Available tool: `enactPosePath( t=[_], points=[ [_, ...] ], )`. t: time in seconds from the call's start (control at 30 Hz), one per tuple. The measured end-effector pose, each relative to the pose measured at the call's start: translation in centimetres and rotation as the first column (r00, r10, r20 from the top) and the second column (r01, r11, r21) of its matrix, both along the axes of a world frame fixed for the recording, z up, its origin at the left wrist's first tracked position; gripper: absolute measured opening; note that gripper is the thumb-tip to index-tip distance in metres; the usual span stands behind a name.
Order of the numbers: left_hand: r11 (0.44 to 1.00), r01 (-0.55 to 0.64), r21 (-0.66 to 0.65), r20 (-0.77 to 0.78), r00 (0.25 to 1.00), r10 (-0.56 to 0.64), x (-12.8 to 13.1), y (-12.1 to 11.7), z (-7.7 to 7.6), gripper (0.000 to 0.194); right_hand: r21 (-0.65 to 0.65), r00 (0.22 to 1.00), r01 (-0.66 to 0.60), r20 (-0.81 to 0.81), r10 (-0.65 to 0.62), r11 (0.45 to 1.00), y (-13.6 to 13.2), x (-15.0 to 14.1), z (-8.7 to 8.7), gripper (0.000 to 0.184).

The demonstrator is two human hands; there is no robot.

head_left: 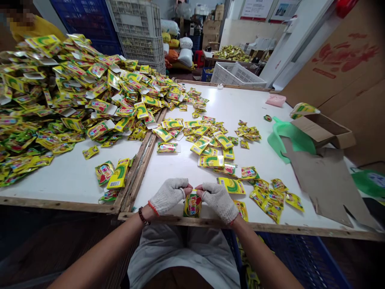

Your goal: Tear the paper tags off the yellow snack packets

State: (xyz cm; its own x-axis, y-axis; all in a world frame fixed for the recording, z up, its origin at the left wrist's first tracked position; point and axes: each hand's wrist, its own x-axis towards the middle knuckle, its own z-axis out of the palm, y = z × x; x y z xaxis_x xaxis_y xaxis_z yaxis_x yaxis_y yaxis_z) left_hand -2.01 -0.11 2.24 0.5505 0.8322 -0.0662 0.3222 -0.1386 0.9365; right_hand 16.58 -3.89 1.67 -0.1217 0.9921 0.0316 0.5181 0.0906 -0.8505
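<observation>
Both my hands wear white knit gloves and meet at the near edge of the white table (270,160). My left hand (168,195) and my right hand (219,200) are closed, pinching the top of one small yellow and green box (192,205) held upright between them. Flat yellow boxes (210,160) and small sachets (270,198) lie scattered just beyond my hands.
A big heap of flattened yellow boxes (60,92) covers the left table. Brown cardboard (327,184), an open carton (323,130) and green bags (285,136) lie at right. White crates (237,74) stand behind. A person in yellow (33,28) sits at far left.
</observation>
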Motion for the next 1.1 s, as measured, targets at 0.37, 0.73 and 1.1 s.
enactPosePath(
  t=[0.37,0.73,1.1],
  points=[
    [0.999,0.015,0.030,-0.056,0.998,-0.013,-0.5,0.0,-0.1,0.022,0.021,0.998,-0.038,0.059,0.037,0.999,0.5,0.0,0.1,0.020],
    [0.975,0.131,0.178,-0.115,0.987,-0.112,-0.9,-1.1,0.6,0.022,0.202,0.974,-0.216,-0.026,0.226,0.955,-1.0,1.1,-1.5,0.032],
    [0.994,0.099,0.049,-0.046,0.994,-0.097,-1.0,-0.5,0.5,0.018,0.125,0.969,-0.245,0.014,0.246,0.961,0.0,1.7,-1.3,0.024]
  ],
)
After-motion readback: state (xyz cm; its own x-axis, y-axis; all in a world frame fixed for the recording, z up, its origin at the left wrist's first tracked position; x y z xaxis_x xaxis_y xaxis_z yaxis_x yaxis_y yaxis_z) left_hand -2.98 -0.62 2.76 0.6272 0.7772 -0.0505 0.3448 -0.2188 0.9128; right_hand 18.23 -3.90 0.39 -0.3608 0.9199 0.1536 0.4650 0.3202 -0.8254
